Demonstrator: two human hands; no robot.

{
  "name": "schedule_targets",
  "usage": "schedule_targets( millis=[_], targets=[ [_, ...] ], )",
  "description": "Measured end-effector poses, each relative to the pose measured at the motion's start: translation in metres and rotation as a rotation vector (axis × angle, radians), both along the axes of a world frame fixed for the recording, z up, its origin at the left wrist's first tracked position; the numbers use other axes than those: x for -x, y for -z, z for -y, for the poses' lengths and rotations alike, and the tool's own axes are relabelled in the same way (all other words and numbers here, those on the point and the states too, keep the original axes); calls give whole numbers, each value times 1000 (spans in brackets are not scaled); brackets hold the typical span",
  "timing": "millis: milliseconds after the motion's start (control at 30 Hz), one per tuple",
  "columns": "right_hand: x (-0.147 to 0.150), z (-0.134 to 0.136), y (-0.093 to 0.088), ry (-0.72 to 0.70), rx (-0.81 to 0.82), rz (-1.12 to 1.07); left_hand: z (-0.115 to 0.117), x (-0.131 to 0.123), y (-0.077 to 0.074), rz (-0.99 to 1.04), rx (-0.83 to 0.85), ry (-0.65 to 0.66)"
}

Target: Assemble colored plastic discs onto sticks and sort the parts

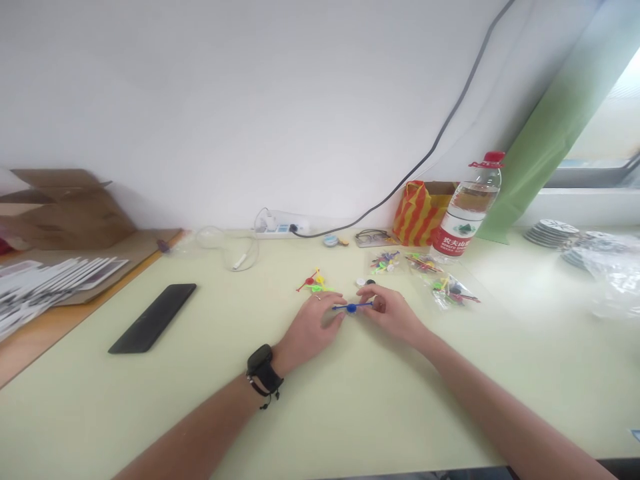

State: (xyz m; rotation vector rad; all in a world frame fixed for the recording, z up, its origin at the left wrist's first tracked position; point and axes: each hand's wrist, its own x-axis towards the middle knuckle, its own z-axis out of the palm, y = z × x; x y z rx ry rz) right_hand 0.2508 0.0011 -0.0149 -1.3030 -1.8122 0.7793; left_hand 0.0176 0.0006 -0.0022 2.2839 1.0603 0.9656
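A blue plastic arrow spinner (351,309) with a round middle lies between my two hands, just over the table. My right hand (395,313) pinches its right end between thumb and fingers. The thumb and index finger of my left hand (313,327) are curled around its left end; the exact contact is hard to make out. Behind my left hand is a small group of red, yellow and green arrow spinners (315,281). A white round piece (360,283) and a black round piece (371,283) lie just beyond my right fingers.
Clear bags of coloured spinners (454,292) lie right of my hands, before a water bottle (463,217) and a striped bag (417,213). Glasses (374,237) and a power strip (281,227) are along the wall. A black flat case (153,319) lies left; stacked discs (551,232) stand right.
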Motion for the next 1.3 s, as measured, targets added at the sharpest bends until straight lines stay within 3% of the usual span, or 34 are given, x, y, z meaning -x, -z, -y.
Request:
schedule_targets(
  millis=[167,300,567,900,1100,1300],
  targets=[
    [-19,-5,-6,115,-155,268,4,2,-2,-150,-128,143],
    [-35,-7,-13,167,-130,505,6,2,-3,-213,-157,151],
    [-40,-7,-16,181,-79,600,7,3,-8,-208,-161,126],
    [-46,-9,-18,125,-112,488,12,-1,-24,-207,-168,120],
    [-39,-11,-12,119,-189,288,9,-2,-20,-206,-166,90],
    [-33,-15,-3,92,-260,231,6,0,-11,-232,-243,159]
  ],
)
